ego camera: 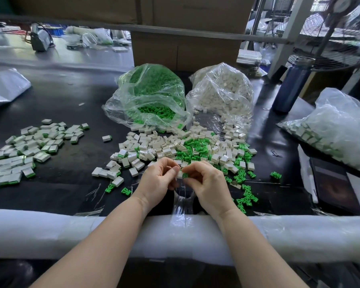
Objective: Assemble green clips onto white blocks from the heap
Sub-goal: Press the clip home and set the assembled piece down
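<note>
My left hand (159,176) and my right hand (206,181) meet just in front of the heap. Between their fingertips sits a white block (180,174) with a green clip (185,175) at its right side. The left fingers pinch the block; the right fingers pinch the clip against it. Behind the hands lies the mixed heap of white blocks (154,146) and green clips (192,148). Loose clips (245,196) trail to the right of my right hand. A pile of white blocks with green edges (27,150) lies at the left.
A clear bag of green clips (152,94) and a clear bag of white blocks (222,90) stand open behind the heap. Another filled bag (337,129) lies at the right, beside a dark tablet (333,186) and a blue bottle (291,84). White foam padding (71,231) lines the near edge.
</note>
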A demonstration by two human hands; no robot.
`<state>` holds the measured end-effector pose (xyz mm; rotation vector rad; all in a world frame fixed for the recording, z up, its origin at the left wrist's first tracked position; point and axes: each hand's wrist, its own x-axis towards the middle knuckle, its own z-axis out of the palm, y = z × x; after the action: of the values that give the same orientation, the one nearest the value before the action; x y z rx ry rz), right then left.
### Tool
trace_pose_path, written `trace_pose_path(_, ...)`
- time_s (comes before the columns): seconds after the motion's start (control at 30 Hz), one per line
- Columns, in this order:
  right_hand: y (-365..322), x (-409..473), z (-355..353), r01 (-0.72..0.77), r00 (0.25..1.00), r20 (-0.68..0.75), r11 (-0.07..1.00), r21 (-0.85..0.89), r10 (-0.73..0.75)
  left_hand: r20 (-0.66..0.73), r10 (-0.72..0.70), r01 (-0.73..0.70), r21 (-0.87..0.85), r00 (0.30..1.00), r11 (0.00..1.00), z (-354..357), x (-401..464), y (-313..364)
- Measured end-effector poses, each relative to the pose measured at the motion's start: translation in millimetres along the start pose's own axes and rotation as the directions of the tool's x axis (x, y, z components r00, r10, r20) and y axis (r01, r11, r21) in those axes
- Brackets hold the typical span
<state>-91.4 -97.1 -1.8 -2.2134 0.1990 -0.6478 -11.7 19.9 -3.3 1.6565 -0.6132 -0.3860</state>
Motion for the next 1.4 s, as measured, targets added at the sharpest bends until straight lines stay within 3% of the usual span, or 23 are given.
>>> trace_pose_path(0.17,3.5,1.1,-2.1,-0.093,0.993,-0.061,0.992,0.086,0.099,0.056,0.039,-0.043,0.071,0.998,0.997,1.7,1.9,-3.7)
trace_pose_path(0.5,6.3,3.1,-3.7,-0.232,0.968,-0.024,0.921,0.313,0.252,0.141,0.036,-0.047,0.071,0.989,0.996,3.3,1.5,-8.3)
trace_pose_path(0.73,9.5,2.9,-3.3,-0.276,0.955,-0.045,0.931,0.239,0.295,0.108,0.061,-0.075,0.129,0.992,0.989,3.4,0.8,-5.6)
trace_pose_path(1.3,7.8,2.9,-6.6,-0.323,0.943,0.130,0.935,0.147,0.305,0.123,0.094,-0.134,0.380,0.988,0.915,2.8,-3.0,-6.8)
trace_pose_path(1.4,7.4,2.7,-5.7,-0.313,0.950,0.106,0.917,0.246,0.295,0.085,0.095,-0.119,0.340,0.992,0.933,3.6,-2.8,-4.3)
